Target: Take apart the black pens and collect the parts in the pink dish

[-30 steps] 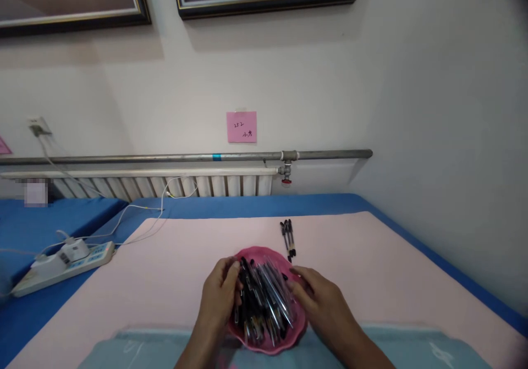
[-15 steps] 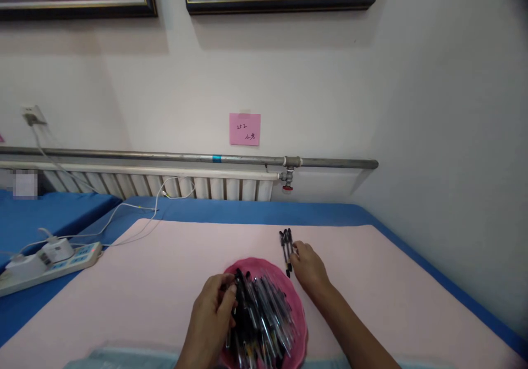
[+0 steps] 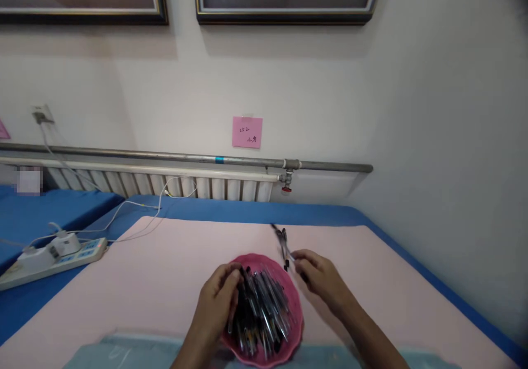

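A pink scalloped basket [image 3: 297,330] holds a heap of clear-barrelled pens [image 3: 264,303] with dark caps. My left hand [image 3: 218,300] is closed at the basket's left side, its fingertips among the black pen ends; what it grips is hidden. Beyond the basket, to the right, my right hand [image 3: 324,281] pinches a pen [image 3: 284,244], which is blurred and slants up to the left. Under and beside that pen, a couple of black-capped pens [image 3: 284,235] lie on the pink sheet, partly covered by it.
The pink sheet [image 3: 165,281] covers a blue-edged table [image 3: 247,210]. At left lies a power strip [image 3: 88,251] with plugs and white cables. Light blue cloth [image 3: 136,350] lies along the near edge. A radiator [image 3: 223,187] and pipe [image 3: 177,155] run along the wall.
My right hand has drawn back slightly toward me and right, and the pen in it has swung to a slant across the others. My left hand stays at the basket. The view has shifted slightly.
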A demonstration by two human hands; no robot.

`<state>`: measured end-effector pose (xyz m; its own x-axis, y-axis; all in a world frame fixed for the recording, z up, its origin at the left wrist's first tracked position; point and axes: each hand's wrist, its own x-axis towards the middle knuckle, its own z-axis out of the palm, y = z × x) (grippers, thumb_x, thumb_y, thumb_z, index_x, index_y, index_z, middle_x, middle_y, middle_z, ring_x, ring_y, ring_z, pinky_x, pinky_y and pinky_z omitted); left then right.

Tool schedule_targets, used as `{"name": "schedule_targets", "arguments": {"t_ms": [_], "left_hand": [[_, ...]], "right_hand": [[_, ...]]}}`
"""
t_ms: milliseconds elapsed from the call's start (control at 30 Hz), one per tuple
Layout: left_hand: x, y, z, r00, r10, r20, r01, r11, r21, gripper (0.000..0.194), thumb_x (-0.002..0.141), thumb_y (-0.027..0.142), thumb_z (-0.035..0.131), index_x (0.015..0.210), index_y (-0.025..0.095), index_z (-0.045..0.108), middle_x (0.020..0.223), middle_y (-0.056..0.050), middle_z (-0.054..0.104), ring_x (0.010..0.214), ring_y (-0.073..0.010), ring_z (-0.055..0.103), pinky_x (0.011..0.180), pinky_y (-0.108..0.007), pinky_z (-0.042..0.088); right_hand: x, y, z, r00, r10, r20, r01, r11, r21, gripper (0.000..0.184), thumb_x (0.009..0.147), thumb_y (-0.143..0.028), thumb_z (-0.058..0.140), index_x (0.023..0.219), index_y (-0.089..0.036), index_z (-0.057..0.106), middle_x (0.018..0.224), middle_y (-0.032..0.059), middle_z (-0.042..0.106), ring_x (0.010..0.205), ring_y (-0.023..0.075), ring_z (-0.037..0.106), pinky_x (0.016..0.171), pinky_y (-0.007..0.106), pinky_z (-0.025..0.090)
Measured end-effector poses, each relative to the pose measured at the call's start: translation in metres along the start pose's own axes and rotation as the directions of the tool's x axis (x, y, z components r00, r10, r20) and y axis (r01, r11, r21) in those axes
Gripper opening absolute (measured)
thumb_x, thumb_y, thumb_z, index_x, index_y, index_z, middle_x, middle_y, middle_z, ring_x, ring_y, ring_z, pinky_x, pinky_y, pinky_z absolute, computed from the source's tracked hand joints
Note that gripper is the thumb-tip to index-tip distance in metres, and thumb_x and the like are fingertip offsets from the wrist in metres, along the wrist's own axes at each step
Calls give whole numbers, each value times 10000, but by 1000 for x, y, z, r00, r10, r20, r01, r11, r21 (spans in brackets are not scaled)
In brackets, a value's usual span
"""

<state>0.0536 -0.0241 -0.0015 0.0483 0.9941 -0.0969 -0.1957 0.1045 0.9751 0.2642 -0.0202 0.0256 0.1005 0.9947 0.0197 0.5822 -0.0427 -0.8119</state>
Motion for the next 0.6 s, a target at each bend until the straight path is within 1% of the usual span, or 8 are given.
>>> {"name": "schedule_targets", "arguments": {"t_ms": [100,167,267,333,400,467,533,600], "left_hand": [[-9,0,3,985,-67,161,79,994,-72,329,770,441,548,914,158,637,491,50,507,343,-42,341,370,-164,202],[-16,1,6,971,-117,207,135,988,-80,369,745,433,588,1016,185,621,559,41,572,335,-31,331,365,-156,202],[-21,3,10,972,-158,176,167,985,-36,455,611,372,724,1014,185,630,689,-6,656,370,-54,412,346,-158,256],[-23,4,15,973,-171,157,178,984,-26,461,547,348,758,963,184,646,742,-23,673,401,-65,457,334,-153,285],[-27,6,22,973,-169,157,175,984,-21,465,511,339,769,931,175,652,766,-35,676,435,-77,493,333,-151,310],[-35,10,32,972,-169,163,173,985,-8,471,501,344,769,922,169,649,754,-38,672,460,-89,511,346,-156,335],[-47,14,43,970,-158,183,154,987,37,459,521,369,758,918,166,647,723,-35,664,460,-93,505,359,-164,339],[-61,18,49,969,-110,220,85,989,121,421,555,400,736,895,166,654,685,-34,652,442,-95,482,358,-173,324]], "right_hand": [[-46,-14,7,991,-82,109,69,991,114,199,709,-165,482,782,-186,666,719,-18,641,687,134,559,627,219,424],[-73,-12,-3,994,-90,57,73,965,254,194,695,-157,502,777,-182,676,649,-26,599,610,119,503,575,222,386],[-107,5,-44,993,46,-111,-9,949,314,183,712,-195,520,826,-197,663,662,-34,567,605,110,474,578,225,370],[-130,19,-76,970,135,-203,-53,929,365,183,738,-237,510,861,-194,638,639,-39,533,536,98,436,528,229,352],[-154,33,-97,950,185,-253,-62,901,429,181,747,-257,498,861,-182,616,616,-39,516,517,97,433,512,234,348],[-174,42,-100,941,217,-260,-64,868,493,187,746,-262,477,859,-170,594,592,-37,508,488,97,433,485,235,341],[-188,48,-90,940,245,-236,-80,834,546,200,749,-273,458,867,-159,572,549,-40,499,427,90,411,442,236,321],[-198,52,-78,937,275,-214,-103,805,584,208,755,-291,448,875,-156,552,527,-42,490,384,84,385,410,235,304]]}}
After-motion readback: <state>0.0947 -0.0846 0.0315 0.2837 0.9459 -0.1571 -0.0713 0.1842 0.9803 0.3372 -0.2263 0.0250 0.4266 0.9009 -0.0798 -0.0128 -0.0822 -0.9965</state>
